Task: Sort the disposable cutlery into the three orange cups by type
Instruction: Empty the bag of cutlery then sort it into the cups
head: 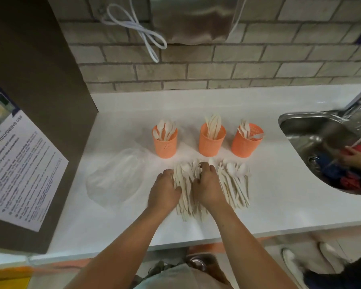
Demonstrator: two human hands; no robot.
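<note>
With your left hand (164, 188) resting on the cutlery pile (186, 197) and your right hand (206, 184) beside it, fingers (205, 167) curled round a few pieces, draw out one type only and drop it into the matching one of the orange cups (211, 148) just beyond your fingertips.

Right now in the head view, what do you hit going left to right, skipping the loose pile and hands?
Microwave notice → clear plastic bag → orange cup of spoons → orange cup of knives → orange cup of forks → sink.
</note>
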